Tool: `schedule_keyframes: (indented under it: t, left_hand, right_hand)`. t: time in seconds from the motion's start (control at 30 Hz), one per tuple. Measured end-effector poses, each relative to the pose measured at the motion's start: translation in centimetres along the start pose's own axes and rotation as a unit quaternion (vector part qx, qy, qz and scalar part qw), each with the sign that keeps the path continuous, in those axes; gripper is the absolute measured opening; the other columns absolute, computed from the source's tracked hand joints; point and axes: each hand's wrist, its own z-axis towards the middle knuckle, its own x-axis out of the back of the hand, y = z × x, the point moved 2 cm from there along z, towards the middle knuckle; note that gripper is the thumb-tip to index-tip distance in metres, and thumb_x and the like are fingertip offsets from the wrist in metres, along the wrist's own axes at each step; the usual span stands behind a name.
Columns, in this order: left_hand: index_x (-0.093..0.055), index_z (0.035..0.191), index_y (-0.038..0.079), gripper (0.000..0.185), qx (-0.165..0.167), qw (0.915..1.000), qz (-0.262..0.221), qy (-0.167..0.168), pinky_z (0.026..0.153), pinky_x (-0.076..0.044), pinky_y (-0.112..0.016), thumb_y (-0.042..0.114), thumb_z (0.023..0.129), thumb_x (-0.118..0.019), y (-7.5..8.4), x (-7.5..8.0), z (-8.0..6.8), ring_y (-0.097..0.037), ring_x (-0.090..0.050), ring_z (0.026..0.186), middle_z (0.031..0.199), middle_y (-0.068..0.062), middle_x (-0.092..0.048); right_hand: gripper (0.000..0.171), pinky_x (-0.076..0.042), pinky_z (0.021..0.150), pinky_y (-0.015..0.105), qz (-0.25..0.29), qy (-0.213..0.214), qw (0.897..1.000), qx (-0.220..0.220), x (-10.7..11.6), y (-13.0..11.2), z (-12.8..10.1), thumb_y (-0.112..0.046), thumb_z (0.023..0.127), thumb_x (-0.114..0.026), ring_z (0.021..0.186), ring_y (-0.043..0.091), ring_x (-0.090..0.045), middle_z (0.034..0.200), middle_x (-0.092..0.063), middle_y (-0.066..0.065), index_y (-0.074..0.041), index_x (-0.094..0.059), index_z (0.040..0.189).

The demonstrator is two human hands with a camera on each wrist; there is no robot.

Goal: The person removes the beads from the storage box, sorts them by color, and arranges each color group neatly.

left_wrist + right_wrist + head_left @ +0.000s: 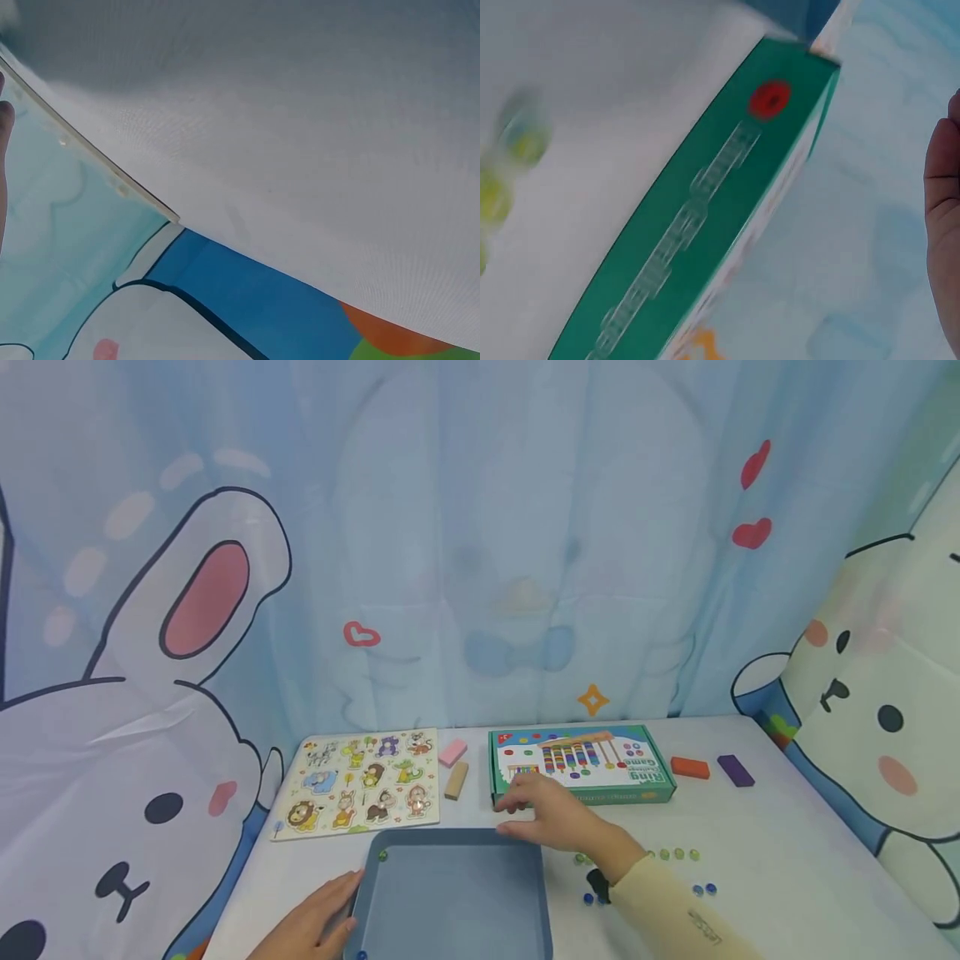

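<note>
Head view shows your left hand (pixel 318 920) resting flat, fingers relaxed, against the left rim of the blue tray (pixel 453 893) at the table's near edge. Your right hand (pixel 558 822) lies loosely open at the tray's far right corner, holding nothing, just before the green game box (pixel 581 764).

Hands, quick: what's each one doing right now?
Left hand: open, resting on the blue tray's left edge.
Right hand: open, at the tray's far edge, holding nothing.
</note>
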Motion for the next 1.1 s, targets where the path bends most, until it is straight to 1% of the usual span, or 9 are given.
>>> schedule_keyframes:
  t: [0.1,0.17,0.27,0.37,0.47,0.53,0.7,0.87,1.1]
  left_hand:
    - [-0.035,0.163,0.005,0.074,-0.005,1.0,0.002,0.0,0.114,-0.044,-0.066,0.051,0.108,-0.051,-0.1,-0.1,0.1,-0.05,-0.046,0.145,0.162,-0.018,-0.046]
    - [-0.035,0.162,0.005,0.073,-0.006,1.0,0.001,-0.001,0.115,-0.044,-0.066,0.051,0.108,-0.051,-0.1,-0.2,0.2,-0.05,-0.045,0.145,0.162,-0.018,-0.046]
    - [-0.035,0.162,0.004,0.073,-0.008,1.0,-0.004,-0.004,0.114,-0.044,-0.068,0.05,0.108,-0.051,-0.1,-0.3,0.1,-0.052,-0.045,0.145,0.161,-0.02,-0.046]
    - [-0.035,0.162,0.003,0.073,-0.011,0.9999,-0.005,-0.003,0.113,-0.044,-0.069,0.049,0.108,-0.051,-0.1,-0.3,0.0,-0.053,-0.045,0.144,0.161,-0.021,-0.046]
    - [-0.035,0.162,0.004,0.073,-0.01,0.9999,-0.003,-0.002,0.113,-0.044,-0.069,0.05,0.108,-0.051,-0.1,-0.3,0.0,-0.052,-0.045,0.144,0.161,-0.02,-0.046]
    - [-0.034,0.163,0.005,0.073,-0.006,1.0,-0.003,-0.003,0.114,-0.043,-0.069,0.051,0.108,-0.051,-0.1,-0.2,0.1,-0.051,-0.045,0.145,0.162,-0.019,-0.045]
    - [-0.034,0.163,0.007,0.076,0.007,0.9999,-0.007,-0.003,0.115,-0.041,-0.069,0.055,0.107,-0.051,-0.1,-0.3,0.2,-0.049,-0.045,0.146,0.163,-0.017,-0.045]
    - [-0.033,0.165,0.011,0.077,0.013,0.9999,0.005,0.001,0.115,-0.043,-0.067,0.058,0.106,-0.05,-0.2,-0.3,0.2,-0.047,-0.046,0.146,0.163,-0.015,-0.045]
    - [-0.033,0.165,0.013,0.078,0.016,0.9999,0.007,0.002,0.115,-0.044,-0.066,0.06,0.105,-0.049,-0.3,-0.2,0.0,-0.046,-0.045,0.147,0.164,-0.012,-0.044]
  right_hand:
    - [0.022,-0.055,0.082,0.023,0.0,-0.03,0.999,0.025,-1.8,-1.7,1.8,-0.036,0.091,-0.083,0.095,0.011,-0.062,0.097,-0.067,-0.014,-0.025,-0.081,0.11]
    - [0.024,-0.054,0.083,0.021,-0.01,-0.052,0.998,0.042,-3.1,-2.7,2.6,-0.036,0.091,-0.083,0.096,0.01,-0.062,0.098,-0.068,-0.01,-0.023,-0.081,0.111]
    - [0.028,-0.053,0.085,0.017,-0.034,-0.086,0.993,0.067,-5.0,-3.9,3.7,-0.037,0.091,-0.083,0.095,0.006,-0.059,0.101,-0.069,-0.008,-0.02,-0.081,0.112]
    - [0.031,-0.051,0.084,0.014,-0.053,-0.116,0.988,0.086,-6.2,-5.0,4.3,-0.039,0.09,-0.083,0.093,0.001,-0.057,0.101,-0.069,-0.009,-0.019,-0.081,0.114]
    - [0.031,-0.051,0.08,0.012,-0.07,-0.128,0.984,0.103,-6.6,-5.7,4.8,-0.04,0.09,-0.084,0.091,-0.001,-0.057,0.099,-0.068,-0.01,-0.02,-0.082,0.113]
    - [0.03,-0.05,0.08,0.011,-0.075,-0.13,0.983,0.106,-6.5,-6.1,5.0,-0.04,0.09,-0.084,0.091,-0.002,-0.056,0.099,-0.068,-0.011,-0.021,-0.082,0.113]
    - [0.028,-0.049,0.079,0.01,-0.059,-0.133,0.982,0.119,-6.7,-7.0,5.8,-0.037,0.09,-0.084,0.092,0.001,-0.058,0.099,-0.069,-0.009,-0.02,-0.082,0.113]
    - [0.027,-0.046,0.075,0.006,-0.051,-0.151,0.974,0.159,-9.2,-7.7,6.8,-0.038,0.091,-0.083,0.087,-0.001,-0.059,0.095,-0.069,-0.01,-0.021,-0.082,0.111]
    - [0.028,-0.042,0.077,0.002,-0.06,-0.191,0.957,0.208,-13.2,-9.4,7.5,-0.041,0.089,-0.084,0.086,-0.01,-0.052,0.097,-0.068,-0.015,-0.023,-0.081,0.112]
